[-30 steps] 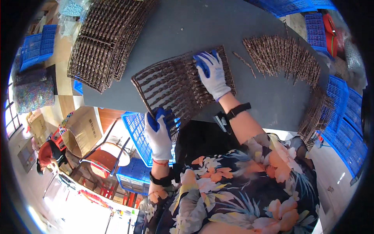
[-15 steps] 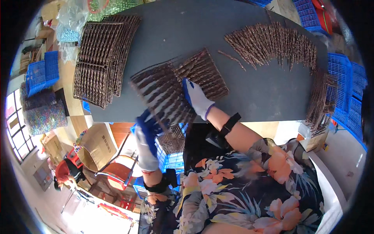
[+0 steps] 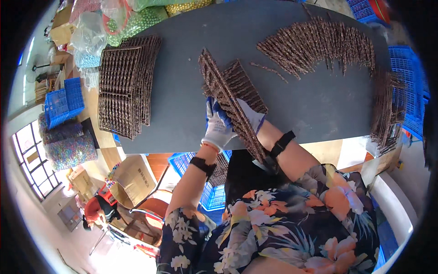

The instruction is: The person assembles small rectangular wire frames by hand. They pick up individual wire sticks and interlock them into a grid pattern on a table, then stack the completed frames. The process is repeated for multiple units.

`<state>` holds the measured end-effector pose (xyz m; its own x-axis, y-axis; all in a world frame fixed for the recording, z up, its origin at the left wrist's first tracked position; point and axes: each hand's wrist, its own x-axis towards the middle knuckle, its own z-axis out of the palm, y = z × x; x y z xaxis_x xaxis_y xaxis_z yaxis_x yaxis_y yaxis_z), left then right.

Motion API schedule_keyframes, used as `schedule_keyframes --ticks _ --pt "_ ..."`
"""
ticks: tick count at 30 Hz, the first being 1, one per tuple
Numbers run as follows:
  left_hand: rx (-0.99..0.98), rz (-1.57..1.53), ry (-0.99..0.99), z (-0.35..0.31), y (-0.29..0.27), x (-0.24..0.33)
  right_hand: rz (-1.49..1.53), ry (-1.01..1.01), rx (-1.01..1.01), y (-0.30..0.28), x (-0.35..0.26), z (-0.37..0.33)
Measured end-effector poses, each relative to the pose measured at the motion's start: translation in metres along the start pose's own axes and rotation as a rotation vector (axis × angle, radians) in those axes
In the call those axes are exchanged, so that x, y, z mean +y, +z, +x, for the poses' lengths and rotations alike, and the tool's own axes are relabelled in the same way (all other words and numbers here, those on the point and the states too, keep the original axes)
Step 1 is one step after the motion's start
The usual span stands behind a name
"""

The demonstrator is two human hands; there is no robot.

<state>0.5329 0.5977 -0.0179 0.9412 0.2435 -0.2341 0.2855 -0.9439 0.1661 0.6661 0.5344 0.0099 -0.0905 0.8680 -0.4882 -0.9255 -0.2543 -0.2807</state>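
Observation:
A dark brown, glittery slatted panel (image 3: 232, 104) stands tilted nearly edge-on over the table's front edge. My left hand (image 3: 218, 127), in a white and blue glove, grips it from the left, fingers against its face. My right hand (image 3: 253, 118), gloved alike, is on its right side; the panel hides most of those fingers. Behind it, a second brown slatted panel (image 3: 245, 84) lies on the grey table (image 3: 191, 91). A stack of similar panels (image 3: 119, 89) lies at the left. Loose brown twisted sticks (image 3: 319, 45) are fanned out at the far right.
More brown pieces (image 3: 387, 109) are piled at the table's right edge, beside blue crates (image 3: 408, 86). Bags of green beads (image 3: 137, 23) sit at the far left. Below the front edge is a blue crate (image 3: 213, 196). Another person (image 3: 93, 212) is at lower left.
The panel has swung from facing me broadly to nearly edge-on. My left hand has moved up and right onto it, and the whole view has shifted slightly.

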Motion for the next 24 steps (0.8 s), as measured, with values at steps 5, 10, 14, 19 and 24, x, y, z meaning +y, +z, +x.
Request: schedule_keyframes --ticks 5,10,14,19,24 --pt "-0.038 0.446 -0.064 0.043 0.004 -0.022 -0.093 -0.005 0.168 0.007 0.008 -0.008" --pt "-0.254 0.218 -0.057 0.067 -0.016 -0.038 -0.017 0.02 0.171 -0.001 0.018 -0.02" --pt "-0.221 0.41 0.048 0.066 -0.001 -0.046 0.175 0.055 -0.089 -0.026 0.013 -0.034" --pt "-0.325 0.147 -0.035 0.058 -0.028 -0.04 0.328 -0.133 -0.128 -0.052 -0.064 -0.115" --pt "-0.24 0.115 -0.003 0.068 -0.02 -0.038 0.39 -0.42 -0.028 -0.117 -0.086 -0.227"
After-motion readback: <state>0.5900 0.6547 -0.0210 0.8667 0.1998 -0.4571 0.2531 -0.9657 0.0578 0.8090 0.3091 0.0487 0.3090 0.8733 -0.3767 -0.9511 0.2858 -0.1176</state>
